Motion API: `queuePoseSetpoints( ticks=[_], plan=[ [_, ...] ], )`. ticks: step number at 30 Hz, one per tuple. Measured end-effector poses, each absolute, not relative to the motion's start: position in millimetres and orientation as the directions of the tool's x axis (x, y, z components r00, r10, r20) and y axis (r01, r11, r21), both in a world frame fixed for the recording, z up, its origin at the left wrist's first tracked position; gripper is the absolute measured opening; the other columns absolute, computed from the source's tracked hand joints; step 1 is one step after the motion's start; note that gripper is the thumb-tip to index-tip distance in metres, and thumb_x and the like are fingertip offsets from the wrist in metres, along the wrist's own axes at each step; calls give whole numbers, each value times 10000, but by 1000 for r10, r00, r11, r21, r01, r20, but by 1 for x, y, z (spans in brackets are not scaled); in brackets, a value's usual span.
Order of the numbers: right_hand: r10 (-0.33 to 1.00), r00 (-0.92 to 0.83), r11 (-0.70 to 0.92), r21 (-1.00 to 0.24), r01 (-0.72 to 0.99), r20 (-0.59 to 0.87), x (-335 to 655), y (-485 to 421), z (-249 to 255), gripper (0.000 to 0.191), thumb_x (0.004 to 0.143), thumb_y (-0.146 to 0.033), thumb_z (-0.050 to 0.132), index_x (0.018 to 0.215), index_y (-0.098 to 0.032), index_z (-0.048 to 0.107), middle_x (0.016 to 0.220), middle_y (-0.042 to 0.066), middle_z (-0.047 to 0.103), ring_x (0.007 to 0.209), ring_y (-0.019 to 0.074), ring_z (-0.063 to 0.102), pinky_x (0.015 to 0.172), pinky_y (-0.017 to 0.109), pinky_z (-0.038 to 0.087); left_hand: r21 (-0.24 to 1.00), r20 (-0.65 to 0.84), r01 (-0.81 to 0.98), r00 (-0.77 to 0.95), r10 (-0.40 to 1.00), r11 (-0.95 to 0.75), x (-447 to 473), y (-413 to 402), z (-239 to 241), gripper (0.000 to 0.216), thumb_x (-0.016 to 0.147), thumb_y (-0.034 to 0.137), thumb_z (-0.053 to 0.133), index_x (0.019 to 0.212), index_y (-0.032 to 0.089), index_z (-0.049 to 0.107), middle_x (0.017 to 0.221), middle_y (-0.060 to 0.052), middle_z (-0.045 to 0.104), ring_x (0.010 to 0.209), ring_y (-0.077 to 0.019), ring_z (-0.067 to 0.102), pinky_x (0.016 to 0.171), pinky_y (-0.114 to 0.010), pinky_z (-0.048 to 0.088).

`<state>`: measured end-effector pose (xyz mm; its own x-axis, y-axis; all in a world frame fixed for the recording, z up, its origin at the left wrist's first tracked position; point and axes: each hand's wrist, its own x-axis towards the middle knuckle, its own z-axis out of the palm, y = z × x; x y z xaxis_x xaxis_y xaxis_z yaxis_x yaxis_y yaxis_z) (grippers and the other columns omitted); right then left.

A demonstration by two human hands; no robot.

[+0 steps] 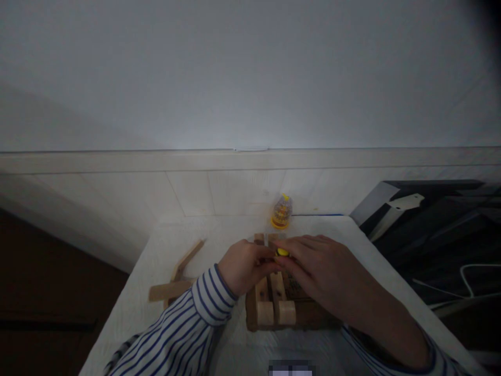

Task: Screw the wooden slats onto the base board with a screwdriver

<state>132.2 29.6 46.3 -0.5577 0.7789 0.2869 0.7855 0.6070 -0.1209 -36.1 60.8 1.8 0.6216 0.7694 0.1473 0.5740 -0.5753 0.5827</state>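
Observation:
My right hand (319, 261) is closed around a small yellow-and-black tool handle (282, 252), which looks like a screwdriver's. From the left, my left hand (245, 266) meets it with thumb and forefinger pinched near the same spot; what they grip is hidden. Below both hands lie two light wooden strips (277, 286) with dark holes. Short rounded wooden blocks (265, 313) sit at their near ends. The strips rest on a brown wooden board (309, 319) with dark printing, partly covered by my right hand.
A clear cone-shaped bit holder (281, 213) with a yellow base stands at the back of the white table (230, 350), by the wall. Loose wooden pieces (170, 291) lie left of my left sleeve. Dark panels and a white cable (465, 282) are beyond the right edge.

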Motion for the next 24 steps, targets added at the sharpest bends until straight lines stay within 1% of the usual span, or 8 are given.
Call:
queuePoseSetpoints(
  ticks=[4,9,14,18,21,24],
  plan=[
    [785,-549,596,-109,796,286,132,29,45,167,834,-232,449,931,-163,567,876,72,647,779,201,592,684,363,455,578,145,562,642,753,-591,-37,61,1,214,832,340,501,876,202,659,658,-6,644,597,-119,577,581,-191,390],
    [788,-544,587,-87,805,288,129,28,47,166,839,-252,443,903,-160,566,815,64,640,720,202,585,641,360,447,544,170,555,662,730,-629,-37,62,2,212,846,320,482,908,203,648,646,3,628,582,-111,560,557,-186,373],
    [828,-491,535,-115,837,272,127,27,45,173,841,-260,448,896,-155,573,803,70,632,741,211,582,652,363,446,555,168,531,683,711,-641,-37,63,2,205,855,288,470,894,184,642,651,3,626,585,-107,557,562,-182,373],
    [838,-474,522,-144,841,272,127,27,43,193,843,-272,451,952,-166,570,830,72,634,779,207,583,682,354,448,556,142,568,654,743,-607,-36,62,1,179,835,267,495,892,192,647,655,0,635,585,-117,565,567,-193,382],
    [838,-471,523,-161,837,275,127,28,43,207,849,-275,437,973,-171,565,838,66,637,779,204,586,680,356,453,559,144,594,617,774,-578,-35,61,2,183,807,299,529,915,207,645,680,1,650,597,-128,576,588,-208,396],
    [833,-477,532,-169,830,281,125,29,43,202,840,-265,450,976,-168,563,852,66,638,775,205,586,676,365,455,548,159,628,570,806,-552,-34,60,4,173,771,312,574,881,206,655,678,4,655,594,-132,577,602,-219,400]
  ],
)
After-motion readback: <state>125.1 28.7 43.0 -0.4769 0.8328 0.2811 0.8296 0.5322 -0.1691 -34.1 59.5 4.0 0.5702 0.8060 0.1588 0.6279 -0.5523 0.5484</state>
